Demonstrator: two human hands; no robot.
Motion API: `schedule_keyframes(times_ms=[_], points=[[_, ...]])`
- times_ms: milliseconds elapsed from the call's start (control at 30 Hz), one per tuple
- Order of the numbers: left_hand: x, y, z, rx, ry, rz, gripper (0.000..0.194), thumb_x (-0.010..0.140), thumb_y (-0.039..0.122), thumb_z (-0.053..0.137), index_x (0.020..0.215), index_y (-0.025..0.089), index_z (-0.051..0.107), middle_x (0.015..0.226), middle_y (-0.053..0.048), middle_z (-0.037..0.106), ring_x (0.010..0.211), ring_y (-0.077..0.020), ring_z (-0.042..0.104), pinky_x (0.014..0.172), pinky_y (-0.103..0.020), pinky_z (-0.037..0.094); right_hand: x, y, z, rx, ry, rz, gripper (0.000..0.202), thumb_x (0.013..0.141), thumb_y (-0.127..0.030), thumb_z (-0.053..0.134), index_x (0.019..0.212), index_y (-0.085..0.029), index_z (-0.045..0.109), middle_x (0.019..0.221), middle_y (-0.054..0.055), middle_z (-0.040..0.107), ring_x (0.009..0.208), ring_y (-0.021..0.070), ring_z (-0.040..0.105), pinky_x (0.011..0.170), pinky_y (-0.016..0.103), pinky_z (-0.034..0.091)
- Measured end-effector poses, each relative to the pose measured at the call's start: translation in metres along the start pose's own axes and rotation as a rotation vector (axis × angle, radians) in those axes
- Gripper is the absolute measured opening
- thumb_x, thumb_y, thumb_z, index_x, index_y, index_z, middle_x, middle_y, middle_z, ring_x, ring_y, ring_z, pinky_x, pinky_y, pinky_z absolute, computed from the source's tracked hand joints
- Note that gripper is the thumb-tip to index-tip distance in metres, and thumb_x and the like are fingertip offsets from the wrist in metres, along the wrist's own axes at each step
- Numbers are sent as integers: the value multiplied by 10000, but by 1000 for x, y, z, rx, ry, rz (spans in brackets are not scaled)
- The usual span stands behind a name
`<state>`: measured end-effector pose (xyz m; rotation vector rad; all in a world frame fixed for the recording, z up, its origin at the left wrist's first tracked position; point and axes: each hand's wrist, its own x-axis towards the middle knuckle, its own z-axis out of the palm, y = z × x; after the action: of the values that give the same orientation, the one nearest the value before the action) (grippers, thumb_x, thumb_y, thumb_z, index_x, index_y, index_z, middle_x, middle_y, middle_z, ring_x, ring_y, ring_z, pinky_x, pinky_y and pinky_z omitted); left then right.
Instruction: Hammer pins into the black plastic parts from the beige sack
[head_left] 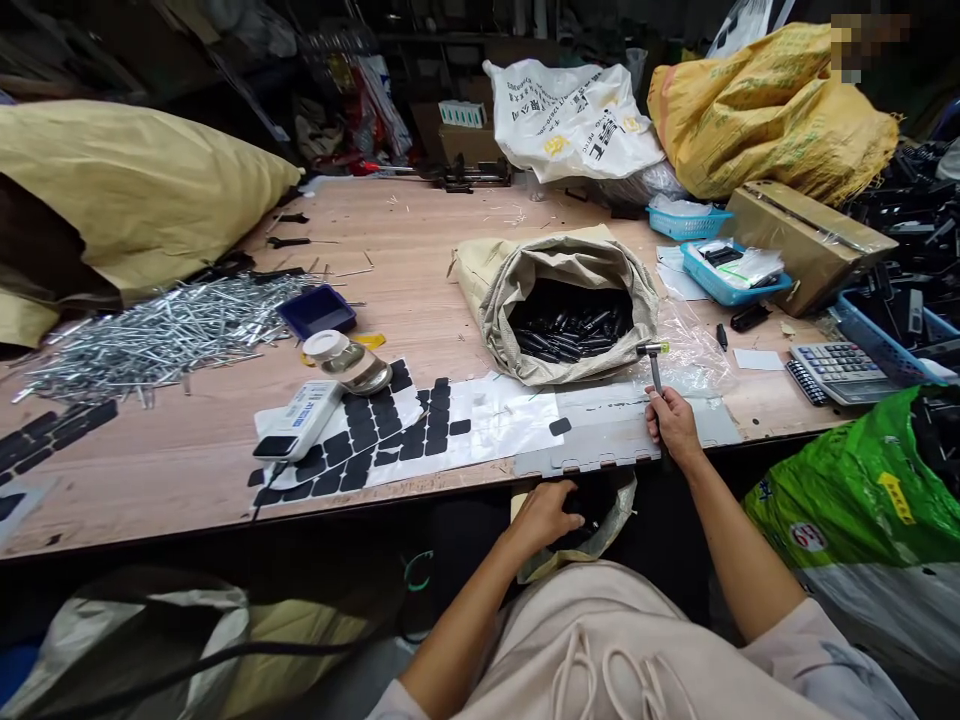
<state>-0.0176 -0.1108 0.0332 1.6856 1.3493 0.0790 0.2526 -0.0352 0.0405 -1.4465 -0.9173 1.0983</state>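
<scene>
My right hand (673, 424) is wrapped round the handle of a small hammer (654, 366), its head upright above the metal plate (622, 425) at the table's front edge. Below that edge, my left hand (550, 516) reaches over the mouth of a sack (616, 520) on my lap; its thumb is apart from the fingers, and the fingertips are partly hidden. Dark things lie inside that sack. Behind the plate an open beige sack (495, 290) lies on its side, holding many black parts (574, 325).
Metal rods (180, 330), a blue tray (319, 310), a jar (349, 360) and sheets of black pads (367, 430) lie left. Blue baskets (735, 285), a box (810, 240) and a calculator (840, 370) are right, above a green sack (847, 480).
</scene>
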Motion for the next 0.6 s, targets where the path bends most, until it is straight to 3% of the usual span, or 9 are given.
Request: schedule_keyframes(times_ms=[100, 167, 300, 367, 467, 600], points=[[5, 29, -26, -9, -185, 175, 347, 773, 376, 798, 1080, 215, 792, 940, -44, 769, 878, -227, 702, 747, -286, 499, -1, -2, 2, 2, 1, 7, 460, 821, -590, 691, 1059, -206, 606, 605, -86, 541, 368, 75, 435, 293, 178, 319], [22, 54, -54, -59, -128, 292, 253, 870, 390, 716, 1034, 215, 796, 886, -28, 762, 808, -199, 691, 727, -279, 501, -2, -3, 2, 5, 4, 9, 461, 816, -588, 695, 1057, -205, 605, 602, -86, 540, 366, 77, 433, 290, 181, 320], [84, 86, -120, 111, 550, 291, 255, 963, 263, 595, 1147, 214, 765, 1139, -82, 725, 995, -228, 677, 890, -339, 523, -3, -4, 3, 20, 9, 22, 467, 808, -593, 705, 1054, -209, 604, 599, -86, 539, 363, 81, 431, 284, 188, 315], [115, 89, -144, 255, 705, 196, 320, 977, 182, 531, 1213, 218, 744, 1249, -106, 673, 1090, -253, 657, 942, -368, 519, -3, -3, 3, 28, 10, 24, 474, 805, -596, 710, 1056, -208, 605, 601, -84, 543, 364, 85, 435, 284, 193, 320], [146, 83, -160, 418, 646, 73, 419, 918, 51, 510, 1217, 229, 744, 1267, -114, 644, 1128, -264, 640, 954, -379, 520, -3, -3, 4, 28, 17, 21, 477, 806, -598, 710, 1056, -205, 607, 601, -81, 547, 363, 89, 439, 282, 198, 325], [162, 76, -152, 512, 578, 31, 445, 904, 3, 481, 1178, 227, 750, 1238, -120, 630, 1189, -274, 588, 938, -377, 528, -3, -5, 5, 21, 20, 24, 469, 809, -606, 702, 1040, -210, 606, 603, -79, 545, 363, 89, 442, 283, 200, 329]])
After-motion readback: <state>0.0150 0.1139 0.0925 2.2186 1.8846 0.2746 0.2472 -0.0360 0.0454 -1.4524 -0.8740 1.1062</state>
